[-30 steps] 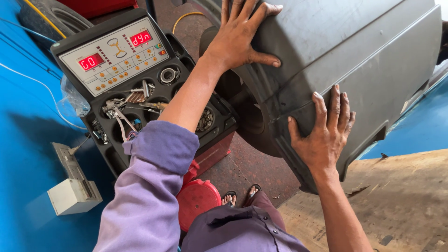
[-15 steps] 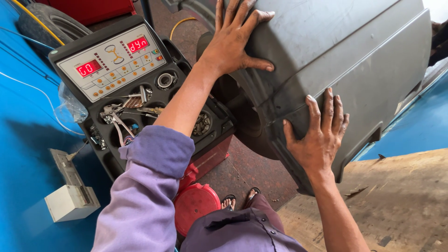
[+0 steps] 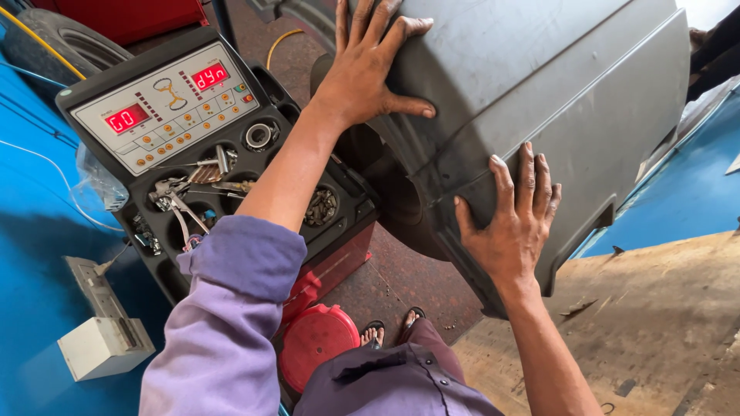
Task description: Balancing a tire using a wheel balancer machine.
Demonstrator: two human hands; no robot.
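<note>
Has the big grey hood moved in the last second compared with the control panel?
Cannot tell: the grey hood sits much the same against the control panel; the camera itself shifted.

Blue wall [image 3: 31, 231], mottled concrete floor [image 3: 401, 270]

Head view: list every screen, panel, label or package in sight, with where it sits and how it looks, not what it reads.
Control panel: top of the black machine, left of the left hand; pale grey slab with rows of small orange buttons.
Left display: on the panel's lower left; small rectangle, red glowing characters.
Right display: panel's upper right; same red glow.
Clear plastic bag: hangs at the machine's left edge, crumpled.
</note>
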